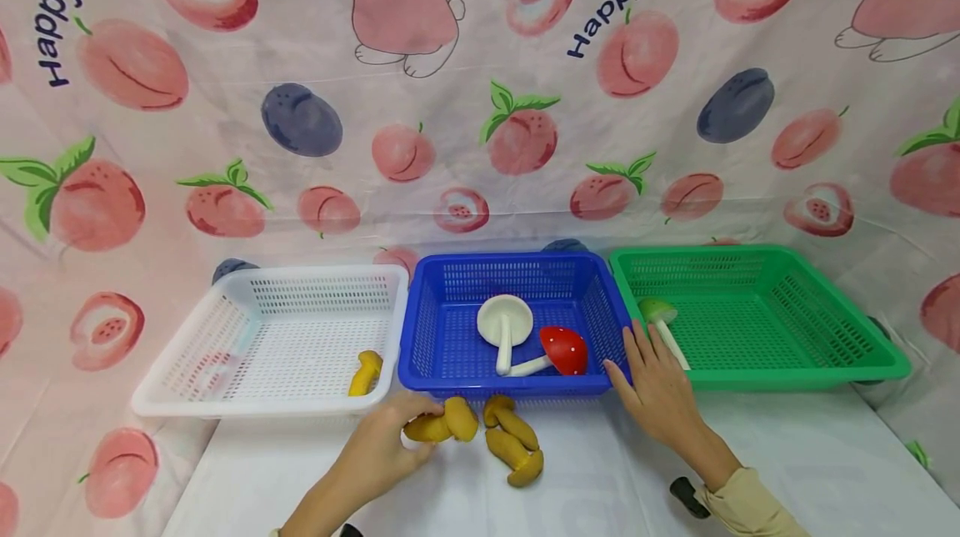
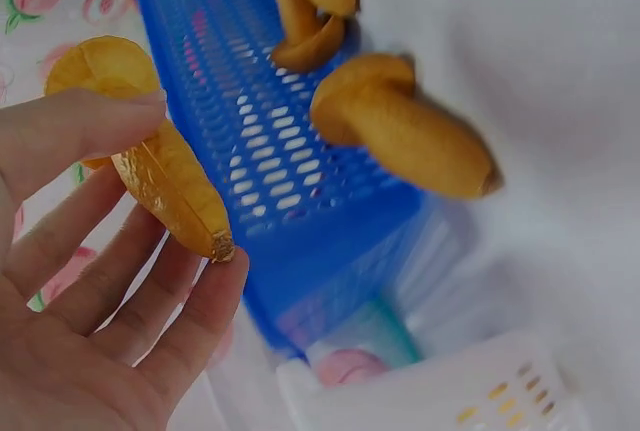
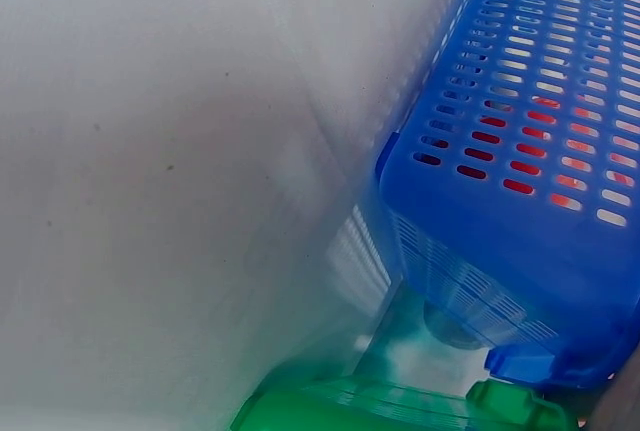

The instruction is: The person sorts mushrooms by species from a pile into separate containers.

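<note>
My left hand (image 1: 390,445) pinches a yellow-brown toy mushroom (image 1: 459,419) between thumb and fingers, just in front of the blue basket (image 1: 510,387). In the left wrist view the thumb lies across this mushroom's (image 2: 175,186) stem. Two more brown mushrooms lie on the white cloth to the right of that hand, one nearer the basket (image 1: 516,424) and one nearer me (image 1: 516,455). My right hand (image 1: 660,391), fingers extended, is at the front corner where the blue and green baskets meet. It holds nothing. A green-capped mushroom (image 1: 658,311) lies near its fingertips.
In the white basket (image 1: 270,412) at left lies a yellow mushroom (image 1: 365,373). The blue basket contains a white mushroom (image 1: 505,322) and a red-capped one (image 1: 564,351). At right stands the green basket (image 1: 795,378). A fruit-printed cloth (image 1: 465,128) hangs behind.
</note>
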A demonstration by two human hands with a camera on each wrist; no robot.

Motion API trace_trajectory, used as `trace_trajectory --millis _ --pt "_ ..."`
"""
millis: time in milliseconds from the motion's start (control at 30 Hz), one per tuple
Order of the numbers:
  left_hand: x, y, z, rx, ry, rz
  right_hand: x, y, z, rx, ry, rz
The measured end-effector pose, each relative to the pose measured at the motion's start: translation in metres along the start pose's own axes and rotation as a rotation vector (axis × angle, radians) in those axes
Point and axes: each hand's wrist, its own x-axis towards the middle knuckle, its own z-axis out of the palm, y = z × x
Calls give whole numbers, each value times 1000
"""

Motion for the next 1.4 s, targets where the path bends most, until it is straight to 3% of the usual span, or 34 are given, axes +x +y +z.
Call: trace_trajectory --millis 367,600,900,1400 --pt "7 -4 -23 42 67 -61 0 -1 -1 5 3 1" --pt "8 -12 -37 47 125 -50 1 0 0 4 -2 6" --pt "11 -29 -51 57 187 -33 0 -2 0 12 -11 12" --pt "15 -61 -61 63 227 -126 0 -2 -1 7 3 6"
